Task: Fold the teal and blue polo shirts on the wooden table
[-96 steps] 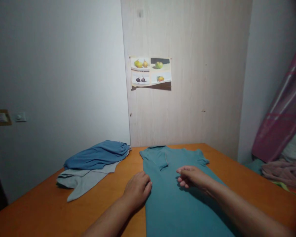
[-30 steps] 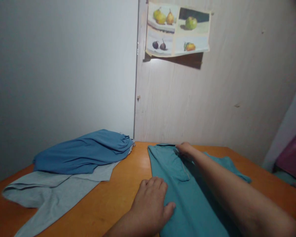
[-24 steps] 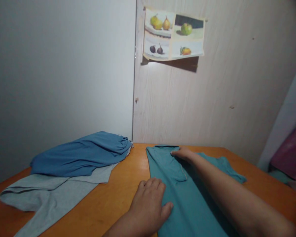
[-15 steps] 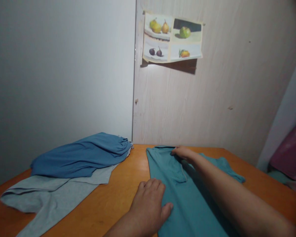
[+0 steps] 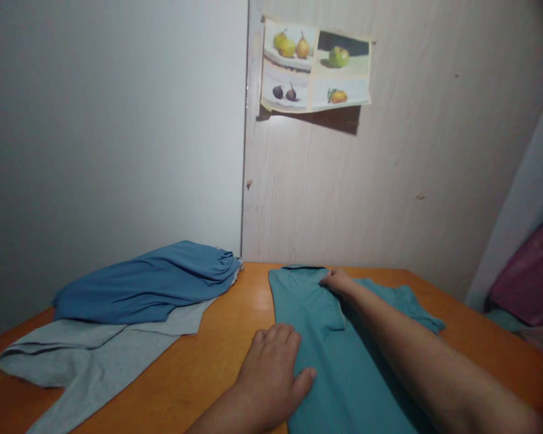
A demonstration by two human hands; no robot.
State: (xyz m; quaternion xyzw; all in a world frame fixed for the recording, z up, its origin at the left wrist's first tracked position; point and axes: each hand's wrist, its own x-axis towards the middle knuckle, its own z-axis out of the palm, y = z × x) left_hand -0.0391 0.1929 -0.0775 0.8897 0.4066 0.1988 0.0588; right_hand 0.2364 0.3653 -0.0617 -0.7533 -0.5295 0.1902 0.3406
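A teal shirt [image 5: 330, 374] stretches from the near edge of view to the far side of the table, one sleeve folded across its top. My right hand [image 5: 337, 281] reaches over it, thumb and fingers pinching the cloth near the top fold. To the right of my forearm another part of the shirt lies spread and slightly rumpled. My left hand [image 5: 271, 374] rests palm down at the shirt's left edge, fingers stretched forward and thumb out over the fabric. Part of the shirt is hidden under my right arm.
A blue garment [image 5: 149, 286] lies on top of a light grey garment [image 5: 104, 367] at the left of the orange-brown table [image 5: 199, 374]. A wall [image 5: 326, 193] with a fruit picture sheet [image 5: 317, 66] stands behind. Something pink [image 5: 529, 277] is at the far right.
My right hand has shifted slightly right, and the folded sleeve lies flatter and a little farther right. My left hand stays in place.
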